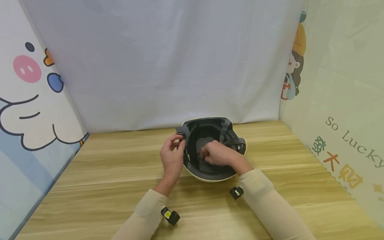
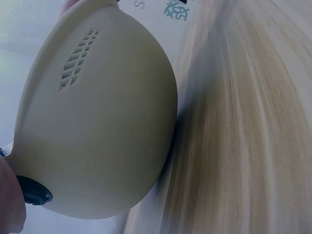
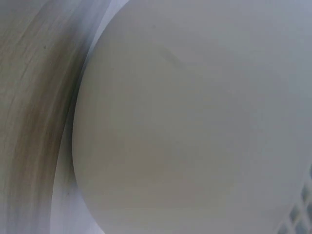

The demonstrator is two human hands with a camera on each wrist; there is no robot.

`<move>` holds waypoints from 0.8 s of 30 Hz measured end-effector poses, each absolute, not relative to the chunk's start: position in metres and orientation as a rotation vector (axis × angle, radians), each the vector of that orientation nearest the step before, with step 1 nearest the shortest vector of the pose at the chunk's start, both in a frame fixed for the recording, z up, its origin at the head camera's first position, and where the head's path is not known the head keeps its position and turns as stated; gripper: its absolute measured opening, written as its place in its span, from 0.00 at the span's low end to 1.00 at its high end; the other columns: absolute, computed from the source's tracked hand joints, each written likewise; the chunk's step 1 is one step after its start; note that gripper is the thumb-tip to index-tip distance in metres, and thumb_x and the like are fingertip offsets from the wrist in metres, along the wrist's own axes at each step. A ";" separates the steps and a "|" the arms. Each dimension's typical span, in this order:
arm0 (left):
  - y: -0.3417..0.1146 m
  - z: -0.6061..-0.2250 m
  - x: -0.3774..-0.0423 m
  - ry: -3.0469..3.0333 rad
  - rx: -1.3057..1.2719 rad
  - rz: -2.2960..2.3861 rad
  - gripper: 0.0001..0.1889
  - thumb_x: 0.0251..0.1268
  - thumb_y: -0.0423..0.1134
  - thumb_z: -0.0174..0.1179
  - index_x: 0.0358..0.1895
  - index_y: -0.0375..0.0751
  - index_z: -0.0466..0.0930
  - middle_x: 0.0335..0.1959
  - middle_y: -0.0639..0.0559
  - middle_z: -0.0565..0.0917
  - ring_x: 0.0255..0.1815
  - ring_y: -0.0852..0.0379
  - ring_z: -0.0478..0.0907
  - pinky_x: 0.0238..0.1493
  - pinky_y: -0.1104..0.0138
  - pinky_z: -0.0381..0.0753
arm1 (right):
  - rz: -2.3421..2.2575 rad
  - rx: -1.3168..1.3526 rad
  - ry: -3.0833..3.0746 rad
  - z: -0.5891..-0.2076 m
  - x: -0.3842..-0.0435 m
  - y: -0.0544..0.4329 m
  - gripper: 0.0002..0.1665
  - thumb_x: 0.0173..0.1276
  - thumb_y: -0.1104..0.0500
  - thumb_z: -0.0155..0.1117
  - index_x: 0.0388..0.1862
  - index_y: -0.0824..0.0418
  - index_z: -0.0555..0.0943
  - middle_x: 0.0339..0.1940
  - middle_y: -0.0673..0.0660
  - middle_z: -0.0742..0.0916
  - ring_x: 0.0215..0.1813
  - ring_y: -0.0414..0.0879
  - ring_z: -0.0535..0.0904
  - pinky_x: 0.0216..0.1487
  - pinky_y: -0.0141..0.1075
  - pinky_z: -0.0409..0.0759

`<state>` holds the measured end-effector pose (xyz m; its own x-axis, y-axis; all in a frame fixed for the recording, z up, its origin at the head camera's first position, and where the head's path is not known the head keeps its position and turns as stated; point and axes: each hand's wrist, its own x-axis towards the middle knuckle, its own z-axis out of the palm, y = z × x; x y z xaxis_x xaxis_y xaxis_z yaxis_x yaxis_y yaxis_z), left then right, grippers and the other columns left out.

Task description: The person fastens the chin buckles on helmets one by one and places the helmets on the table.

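Observation:
A cream helmet [image 1: 207,180] lies upside down on the table, its dark padded inside facing up. Its smooth outer shell [image 2: 112,112], with a patch of small vents, fills much of the left wrist view. At the left rim my left hand [image 1: 173,156] pinches a dark strap [image 1: 183,130] between thumb and fingers. My right hand [image 1: 219,153] reaches over the near right rim into the helmet, fingers curled; whether they hold anything is hidden. The right wrist view shows only the shell [image 3: 185,122] and a bit of table, with no fingers.
The wood-grain table [image 1: 105,173] extends on both sides of the helmet. A pale curtain [image 1: 168,66] hangs along the back edge. Printed cartoon panels [image 1: 27,100] stand at left and right. Small black wrist devices [image 1: 170,216] sit on both sleeves.

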<state>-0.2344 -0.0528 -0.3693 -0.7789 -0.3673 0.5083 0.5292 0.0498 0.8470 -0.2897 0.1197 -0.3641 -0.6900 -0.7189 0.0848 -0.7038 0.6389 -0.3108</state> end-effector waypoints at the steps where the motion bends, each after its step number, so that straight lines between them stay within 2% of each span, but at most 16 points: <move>1: -0.053 -0.369 -0.234 -1.692 -0.169 -1.803 0.07 0.55 0.21 0.60 0.38 0.24 0.79 0.47 0.38 0.80 0.35 0.46 0.79 0.29 0.76 0.73 | -0.508 -1.235 2.794 -0.365 -0.290 0.120 0.10 0.57 0.68 0.59 0.32 0.59 0.85 0.29 0.47 0.84 0.34 0.41 0.78 0.37 0.35 0.76; 5: -0.053 -0.370 -0.234 -1.712 -0.169 -1.784 0.08 0.55 0.21 0.60 0.40 0.27 0.81 0.48 0.40 0.80 0.34 0.46 0.79 0.26 0.76 0.71 | -0.528 -1.296 2.786 -0.366 -0.290 0.122 0.12 0.58 0.69 0.56 0.36 0.62 0.86 0.32 0.50 0.83 0.38 0.43 0.78 0.41 0.36 0.75; 11: -0.053 -0.369 -0.234 -1.746 -0.196 -1.692 0.11 0.56 0.22 0.60 0.43 0.28 0.83 0.54 0.41 0.77 0.33 0.46 0.80 0.31 0.73 0.72 | -0.583 -1.314 2.811 -0.364 -0.287 0.123 0.12 0.59 0.69 0.57 0.38 0.64 0.85 0.35 0.53 0.80 0.38 0.45 0.76 0.41 0.36 0.74; 17: -0.052 -0.367 -0.234 -1.751 -0.219 -1.669 0.11 0.57 0.21 0.59 0.43 0.26 0.83 0.56 0.41 0.76 0.28 0.48 0.75 0.26 0.75 0.68 | -0.700 -1.272 2.840 -0.363 -0.288 0.124 0.16 0.58 0.71 0.55 0.44 0.68 0.82 0.42 0.57 0.82 0.44 0.47 0.76 0.45 0.39 0.74; 19: -0.052 -0.366 -0.234 -1.756 -0.228 -1.662 0.11 0.57 0.20 0.58 0.43 0.26 0.82 0.56 0.41 0.76 0.32 0.48 0.77 0.27 0.74 0.69 | -0.756 -1.250 2.847 -0.363 -0.288 0.125 0.17 0.58 0.71 0.54 0.47 0.68 0.81 0.44 0.58 0.82 0.43 0.46 0.76 0.44 0.39 0.74; 21: -0.052 -0.367 -0.234 -1.758 -0.234 -1.664 0.11 0.57 0.20 0.58 0.43 0.26 0.82 0.56 0.41 0.76 0.39 0.48 0.79 0.33 0.72 0.74 | -0.824 -1.222 2.862 -0.363 -0.288 0.125 0.18 0.59 0.71 0.54 0.48 0.68 0.80 0.44 0.57 0.81 0.40 0.45 0.75 0.42 0.38 0.74; 24: -0.052 -0.366 -0.234 -1.755 -0.246 -1.674 0.09 0.59 0.22 0.58 0.42 0.25 0.82 0.54 0.39 0.76 0.50 0.48 0.77 0.44 0.62 0.77 | -0.957 -1.192 2.897 -0.364 -0.288 0.126 0.16 0.60 0.71 0.54 0.47 0.66 0.80 0.43 0.56 0.81 0.35 0.44 0.73 0.37 0.38 0.73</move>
<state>-0.2336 -0.0521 -0.3660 -0.7443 -0.3168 0.5880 0.5724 0.1512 0.8059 -0.2881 0.1265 -0.3638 -0.7274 -0.6016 0.3301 -0.6799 0.5665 -0.4657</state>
